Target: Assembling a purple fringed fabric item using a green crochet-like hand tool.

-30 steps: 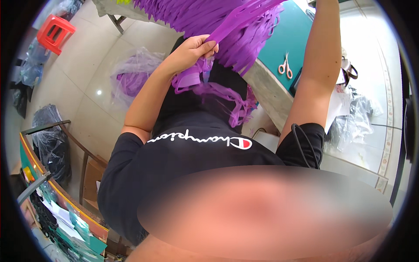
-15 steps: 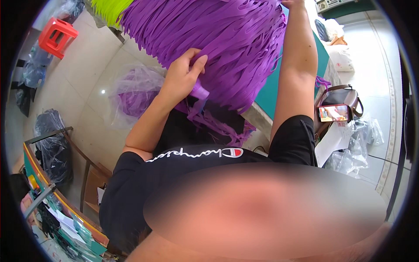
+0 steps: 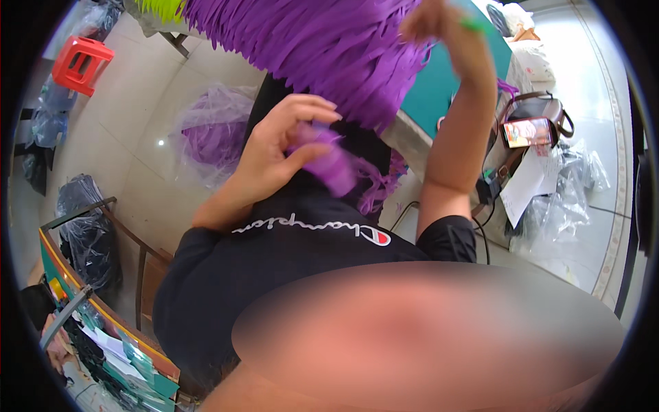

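My left hand (image 3: 292, 137) is curled in front of my chest around a smooth purple tube-shaped piece (image 3: 329, 168); motion blur hides what kind of thing it is. Above it hangs a thick mass of purple strap-like strips (image 3: 316, 55), draped over the table's near edge. My right hand (image 3: 427, 24), smeared by motion, is at the right side of that mass, and its grip does not show. A green band (image 3: 475, 24) blurs at the right wrist. Loose purple strips (image 3: 377, 189) lie by my lap.
The teal tabletop (image 3: 425, 96) extends under the strips. On the floor at left are a clear bag (image 3: 213, 134) with purple material, a red stool (image 3: 82, 65) and a dark bagged bundle (image 3: 86, 226). At right sit a handbag (image 3: 542, 110), a lit phone (image 3: 527, 133) and plastic bags (image 3: 559, 213).
My left hand has come down and nearer to my chest with the purple piece. My right hand has drawn back toward me, bending the arm. The strip mass sits higher in view.
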### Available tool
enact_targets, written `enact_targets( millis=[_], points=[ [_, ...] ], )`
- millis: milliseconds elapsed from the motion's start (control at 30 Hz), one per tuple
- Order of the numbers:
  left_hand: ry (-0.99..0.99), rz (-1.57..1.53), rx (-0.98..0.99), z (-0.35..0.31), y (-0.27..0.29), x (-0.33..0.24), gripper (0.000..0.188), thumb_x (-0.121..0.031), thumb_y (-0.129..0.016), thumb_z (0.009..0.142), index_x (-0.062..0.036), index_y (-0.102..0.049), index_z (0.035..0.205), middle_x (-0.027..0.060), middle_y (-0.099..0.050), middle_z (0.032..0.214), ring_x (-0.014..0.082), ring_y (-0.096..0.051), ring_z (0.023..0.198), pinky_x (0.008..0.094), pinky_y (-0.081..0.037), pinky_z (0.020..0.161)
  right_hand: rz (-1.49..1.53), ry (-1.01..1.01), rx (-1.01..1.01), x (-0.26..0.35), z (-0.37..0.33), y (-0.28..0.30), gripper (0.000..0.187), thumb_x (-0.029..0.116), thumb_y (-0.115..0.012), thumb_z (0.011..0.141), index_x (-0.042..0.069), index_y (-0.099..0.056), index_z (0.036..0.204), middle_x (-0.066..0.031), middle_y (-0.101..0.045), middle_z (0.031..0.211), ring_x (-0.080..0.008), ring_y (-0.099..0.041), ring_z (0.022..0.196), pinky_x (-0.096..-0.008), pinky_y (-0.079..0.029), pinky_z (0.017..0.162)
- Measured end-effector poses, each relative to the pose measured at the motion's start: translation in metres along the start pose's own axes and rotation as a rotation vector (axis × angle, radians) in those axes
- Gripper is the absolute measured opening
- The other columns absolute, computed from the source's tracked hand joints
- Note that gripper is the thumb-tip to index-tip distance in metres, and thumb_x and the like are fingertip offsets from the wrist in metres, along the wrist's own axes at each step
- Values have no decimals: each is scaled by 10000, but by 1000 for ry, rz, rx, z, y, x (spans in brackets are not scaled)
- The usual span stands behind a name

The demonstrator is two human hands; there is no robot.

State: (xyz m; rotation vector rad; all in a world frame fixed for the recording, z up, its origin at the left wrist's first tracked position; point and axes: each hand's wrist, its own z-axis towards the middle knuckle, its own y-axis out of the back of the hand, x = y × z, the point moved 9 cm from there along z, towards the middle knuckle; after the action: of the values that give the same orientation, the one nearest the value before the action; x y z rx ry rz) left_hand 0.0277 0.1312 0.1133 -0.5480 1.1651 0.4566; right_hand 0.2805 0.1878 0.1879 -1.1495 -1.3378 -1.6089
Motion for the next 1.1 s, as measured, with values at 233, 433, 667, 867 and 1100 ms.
enact_targets(
  millis=[233, 433, 667, 867, 1100],
  points=[
    [-122, -15, -158, -18, -21, -1, 433, 91, -625, 779, -12, -479, 1173, 82, -462, 1210, 127, -584, 938, 243, -495, 838, 277, -99, -113, -57, -179, -113, 274, 99, -607, 874, 84, -393, 702, -96, -620, 850, -98, -553, 712, -218, -440, 620],
    [589, -694, -37, -46, -63, 88, 485, -29, -685, 788, 32, -421, 1191, 127, -535, 1099, 191, -589, 966, 290, -492, 886, 398, 279, -564, -53, -223, -78, 371, -104, -628, 782, 102, -327, 709, -190, -634, 994, -107, -558, 741, -224, -463, 703],
    [787, -773, 173, -65, -103, 88, 298, -138, -626, 865, 2, -563, 1120, 73, -624, 1014, 157, -622, 912, 280, -511, 821, 191, 267, -415, -37, -234, -87, 243, 154, -589, 871, 47, -399, 764, -187, -625, 1022, -104, -537, 739, -223, -440, 656],
    [424, -486, -68, -48, -72, 75, 218, -82, -625, 860, 5, -601, 1059, 80, -653, 952, 132, -637, 848, 273, -522, 767, 457, 332, -366, -61, -248, -89, 363, 331, -557, 909, -28, -511, 923, -140, -575, 943, -165, -557, 802, -277, -460, 715],
    [331, -425, -109, -43, -73, 65, 193, -100, -629, 862, 4, -627, 1025, 78, -666, 919, 114, -632, 804, 240, -511, 736, 318, 306, -474, -53, -252, -102, 232, 177, -553, 920, -51, -595, 919, -125, -620, 862, -145, -581, 734, -246, -467, 683]
  ],
)
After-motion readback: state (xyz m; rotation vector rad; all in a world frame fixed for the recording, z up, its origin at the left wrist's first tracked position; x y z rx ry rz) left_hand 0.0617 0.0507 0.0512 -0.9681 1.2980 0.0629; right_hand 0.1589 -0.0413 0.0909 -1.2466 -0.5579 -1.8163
